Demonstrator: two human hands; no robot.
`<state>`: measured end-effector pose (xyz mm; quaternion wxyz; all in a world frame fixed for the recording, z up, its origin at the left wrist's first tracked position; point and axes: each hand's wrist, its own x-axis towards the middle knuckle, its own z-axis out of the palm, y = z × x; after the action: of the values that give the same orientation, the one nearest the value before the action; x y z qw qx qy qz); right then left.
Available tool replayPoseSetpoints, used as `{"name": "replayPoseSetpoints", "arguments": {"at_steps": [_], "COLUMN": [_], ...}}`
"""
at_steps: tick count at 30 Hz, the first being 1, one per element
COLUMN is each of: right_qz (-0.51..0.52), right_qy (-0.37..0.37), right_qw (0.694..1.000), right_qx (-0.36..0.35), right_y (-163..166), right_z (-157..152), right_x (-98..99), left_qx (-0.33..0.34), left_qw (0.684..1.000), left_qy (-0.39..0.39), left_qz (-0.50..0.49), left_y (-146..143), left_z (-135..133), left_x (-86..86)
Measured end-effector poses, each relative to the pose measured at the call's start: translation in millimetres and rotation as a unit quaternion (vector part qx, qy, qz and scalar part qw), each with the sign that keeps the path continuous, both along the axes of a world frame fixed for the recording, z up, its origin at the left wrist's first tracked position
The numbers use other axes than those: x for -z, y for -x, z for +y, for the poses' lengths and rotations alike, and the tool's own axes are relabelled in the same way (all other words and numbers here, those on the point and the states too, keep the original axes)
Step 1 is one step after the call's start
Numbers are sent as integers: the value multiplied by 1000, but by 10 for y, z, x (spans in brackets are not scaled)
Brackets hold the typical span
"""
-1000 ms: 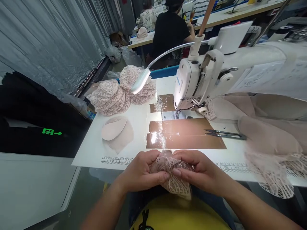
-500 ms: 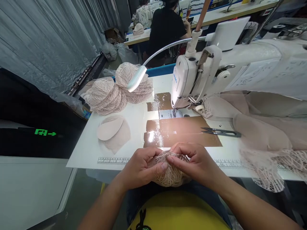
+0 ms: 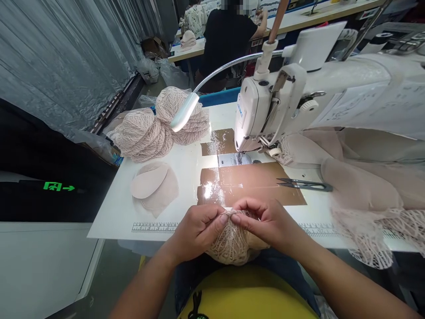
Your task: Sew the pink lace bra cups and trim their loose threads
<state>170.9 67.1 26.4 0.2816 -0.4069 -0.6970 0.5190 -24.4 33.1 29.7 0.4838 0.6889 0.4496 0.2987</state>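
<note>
Pinching the lace cup (image 3: 230,246) by its rim, left hand (image 3: 195,230) and right hand (image 3: 270,223) are now meeting fingertips, the cup newly domed.

Blue letters on the sewing machine head (image 3: 255,110) read JUKI. A green exit sign (image 3: 58,187) with an arrow shows on the black panel (image 3: 40,155). The ruler (image 3: 152,227) printed along the table (image 3: 186,173) edge has digits too small to read.

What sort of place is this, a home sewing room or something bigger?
Most likely a garment sewing workshop. An industrial sewing machine stands on the white table, stacks of lace cups lie beside it, and another person works at a further bench. The left hand and right hand pinch a lace piece.
</note>
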Motion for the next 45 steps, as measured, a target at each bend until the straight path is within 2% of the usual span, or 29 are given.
{"name": "replayPoseSetpoints", "arguments": {"at_steps": [2, 4, 7, 9, 13, 16, 19, 24, 26, 28, 31, 33, 34, 36, 38, 39, 41, 43, 45], "right_qz": [9, 34, 83, 100, 95, 68, 60, 90, 114, 138, 154, 155, 152, 130, 77, 45, -16, -65, -109], "right_qy": [26, 64, 126, 143, 125, 92, 69, 84, 107, 143, 194, 199, 191, 164, 124, 103, 57, 7, -48], "right_qw": [999, 997, 986, 982, 985, 991, 994, 991, 986, 978, 967, 967, 969, 978, 988, 992, 996, 996, 991], "right_qx": [-23, -38, -65, -73, -73, -66, -55, -57, -62, -70, -63, -39, -22, 12, 40, 50, 60, 63, 56], "right_y": [-16, -33, -57, -68, -78, -86, -109, -154, -151, -135, -130, -176, -220, -340, -474, -531, -606, -617, -581], "right_z": [25, 46, 73, 87, 101, 113, 141, 204, 232, 264, 324, 371, 393, 429, 452, 460, 479, 518, 583], "right_x": [-3, -10, -25, -33, -40, -57, -89, -120, -106, -76, -20, 3, 8, 0, -29, -52, -113, -190, -260], "left_qx": [40, 60, 15, 19, 89, 63, 57, 56, 35, -4, -90, -159, -197, -275, -367, -396, -361, -241, -127], "left_qw": [998, 997, 999, 999, 989, 987, 988, 987, 980, 961, 917, 904, 906, 921, 925, 915, 884, 854, 833], "left_qy": [36, 39, -3, 3, 79, 100, 86, 75, 101, 163, 261, 267, 247, 160, 10, -79, -232, -336, -350], "left_qz": [-16, 2, 52, 30, -87, -109, -116, -128, -167, -224, -287, -293, -282, -224, -93, 1, 187, 317, 410], "left_y": [8, 25, 78, 125, 138, 50, -30, -83, -138, -217, -280, -204, -123, 97, 308, 373, 372, 186, -124], "left_z": [9, 23, 58, 88, 145, 187, 234, 297, 300, 294, 301, 333, 358, 422, 511, 568, 708, 873, 1023], "left_x": [-8, -11, -18, -36, -80, -88, -91, -84, -44, 17, 84, 57, 12, -130, -296, -362, -409, -316, -110]}}
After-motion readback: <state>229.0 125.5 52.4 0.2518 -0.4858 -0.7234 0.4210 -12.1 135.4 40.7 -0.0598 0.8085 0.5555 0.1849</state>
